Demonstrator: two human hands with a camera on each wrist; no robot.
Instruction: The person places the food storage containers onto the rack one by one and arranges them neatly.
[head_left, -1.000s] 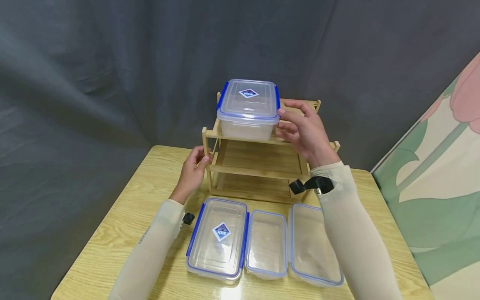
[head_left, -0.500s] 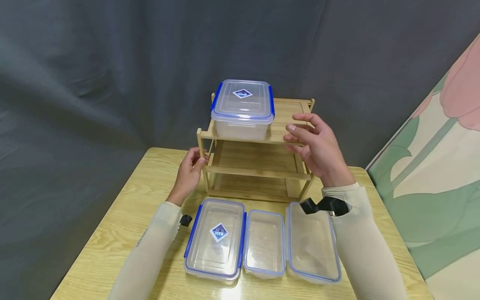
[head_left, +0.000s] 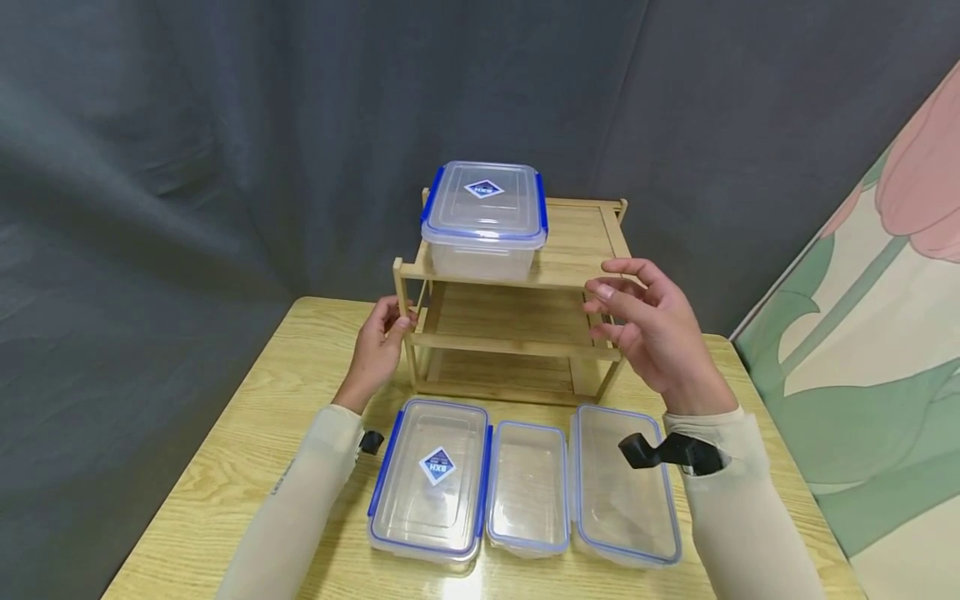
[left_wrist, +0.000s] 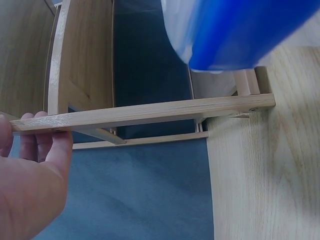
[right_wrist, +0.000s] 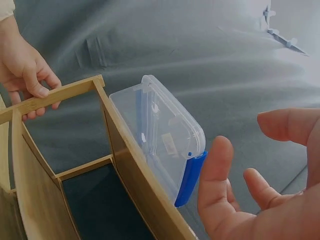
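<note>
A clear plastic food container (head_left: 483, 218) with a blue-edged lid and a diamond label sits on the left part of the top shelf of a wooden rack (head_left: 517, 343). My left hand (head_left: 378, 346) grips the rack's front left post, thumb in front and fingers behind; the left wrist view shows the hand (left_wrist: 37, 185) around that post. My right hand (head_left: 660, 329) hovers in front of the rack's right side, fingers loosely bent and holding nothing. In the right wrist view the container (right_wrist: 160, 140) stands apart from the right fingers (right_wrist: 215, 175).
Three more containers lie in a row before the rack: a lidded one (head_left: 431, 479) with blue clips, a narrow one (head_left: 528, 487) and a wide one (head_left: 626, 487). All rest on the wooden table (head_left: 247, 400). A dark curtain (head_left: 337, 125) hangs behind.
My right hand has let go of the container on the top shelf and drawn back right and down. My left hand keeps its grip on the post.
</note>
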